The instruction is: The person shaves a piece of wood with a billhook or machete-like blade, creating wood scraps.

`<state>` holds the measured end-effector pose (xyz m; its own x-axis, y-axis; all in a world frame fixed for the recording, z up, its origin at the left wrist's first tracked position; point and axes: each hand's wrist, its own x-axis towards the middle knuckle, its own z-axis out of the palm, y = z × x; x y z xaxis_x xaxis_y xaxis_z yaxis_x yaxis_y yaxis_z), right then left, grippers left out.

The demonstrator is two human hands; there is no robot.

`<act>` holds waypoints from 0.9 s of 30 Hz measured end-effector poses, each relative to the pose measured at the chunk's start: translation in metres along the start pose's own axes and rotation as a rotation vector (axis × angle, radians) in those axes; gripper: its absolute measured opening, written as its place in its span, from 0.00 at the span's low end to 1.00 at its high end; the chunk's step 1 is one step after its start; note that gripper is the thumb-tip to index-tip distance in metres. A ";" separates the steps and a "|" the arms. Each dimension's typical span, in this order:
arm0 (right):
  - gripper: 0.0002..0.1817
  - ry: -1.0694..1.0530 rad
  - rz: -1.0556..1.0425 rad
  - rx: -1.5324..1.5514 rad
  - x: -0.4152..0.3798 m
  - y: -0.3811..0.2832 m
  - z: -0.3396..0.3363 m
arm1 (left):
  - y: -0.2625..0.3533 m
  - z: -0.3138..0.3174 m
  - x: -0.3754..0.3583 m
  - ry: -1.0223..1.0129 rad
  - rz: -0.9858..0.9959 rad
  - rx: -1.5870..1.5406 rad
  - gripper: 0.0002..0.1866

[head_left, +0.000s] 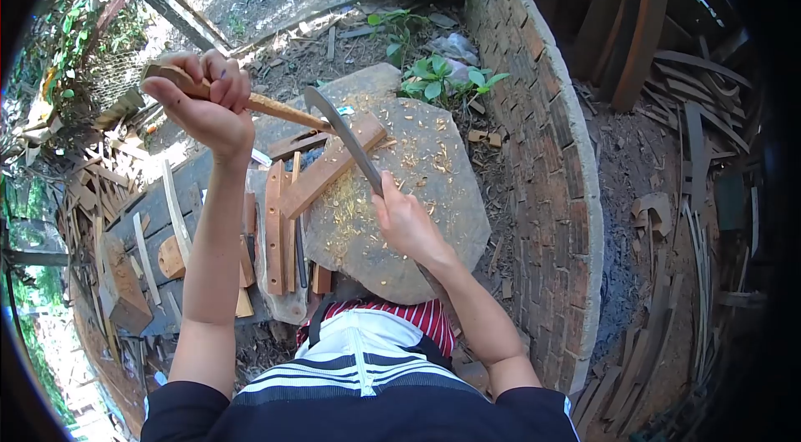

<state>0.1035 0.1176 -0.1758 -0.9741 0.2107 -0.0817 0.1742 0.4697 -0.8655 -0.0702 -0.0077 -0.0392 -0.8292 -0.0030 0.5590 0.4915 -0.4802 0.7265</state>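
My left hand (204, 96) is raised at the upper left, its fingers wrapped round the thick end of a tapered wooden stick (288, 113). The stick slants to the right, its thin end over the chopping stump (442, 217). In my right hand (409, 221) is a machete (355, 146), gripped low over the stump. Its hooked tip points up and left, and the blade overlaps the area beside the stick's thin end. Beneath them, a squared wooden block (321, 177) lies across the stump among scattered pale chips.
Left of the stump, a drilled wooden bar (274, 229) and several offcuts lie on a dark plank surface (154, 221). A curved brick wall (551, 192) closes off the right side. Green plants (438, 75) grow behind the stump, and wood scraps (659, 334) litter the ground beyond the wall.
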 end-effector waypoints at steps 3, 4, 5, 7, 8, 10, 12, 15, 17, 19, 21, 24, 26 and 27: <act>0.11 -0.011 -0.025 0.031 -0.004 -0.016 -0.011 | -0.001 0.005 0.001 -0.008 0.013 0.023 0.32; 0.11 -0.003 -0.049 0.045 -0.004 -0.035 -0.022 | -0.002 0.006 0.001 -0.010 0.023 0.028 0.32; 0.11 -0.006 -0.046 0.050 -0.006 -0.054 -0.035 | -0.002 0.007 0.001 -0.011 0.029 0.034 0.32; 0.10 0.078 -0.159 0.141 -0.011 -0.083 -0.054 | -0.001 0.007 -0.001 0.028 0.011 0.019 0.32; 0.10 0.077 -0.160 0.139 -0.011 -0.083 -0.052 | -0.001 0.007 0.000 0.067 0.003 -0.004 0.33; 0.10 -0.065 -0.010 0.036 -0.012 -0.077 -0.042 | -0.006 0.001 -0.002 0.071 0.029 0.059 0.33; 0.10 -0.051 -0.039 -0.016 -0.012 -0.029 -0.014 | 0.000 -0.001 0.000 0.038 0.028 0.000 0.34; 0.11 -0.036 -0.049 -0.032 -0.011 -0.015 -0.016 | 0.001 -0.007 0.000 -0.033 0.011 -0.034 0.34; 0.12 -0.061 -0.027 -0.001 -0.016 -0.026 -0.022 | -0.002 0.000 -0.003 -0.047 0.037 0.045 0.34; 0.22 0.000 -0.166 0.034 -0.015 -0.059 -0.039 | -0.005 0.006 -0.002 -0.016 0.051 0.075 0.34; 0.17 0.042 -0.149 0.106 -0.019 -0.081 -0.051 | -0.004 0.011 -0.004 0.024 0.042 0.086 0.34; 0.12 0.006 -0.080 0.062 -0.013 -0.060 -0.026 | -0.004 0.010 -0.005 0.079 0.073 0.118 0.33; 0.11 -0.059 -0.019 -0.051 -0.011 -0.028 -0.009 | -0.007 -0.004 -0.002 0.056 0.075 0.125 0.33; 0.11 -0.022 -0.038 -0.013 -0.009 -0.023 -0.010 | -0.005 0.001 -0.002 0.056 0.074 0.114 0.33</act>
<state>0.1096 0.1138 -0.1504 -0.9830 0.1736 -0.0602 0.1391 0.4885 -0.8614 -0.0705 -0.0047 -0.0435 -0.8019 -0.0854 0.5914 0.5760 -0.3737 0.7270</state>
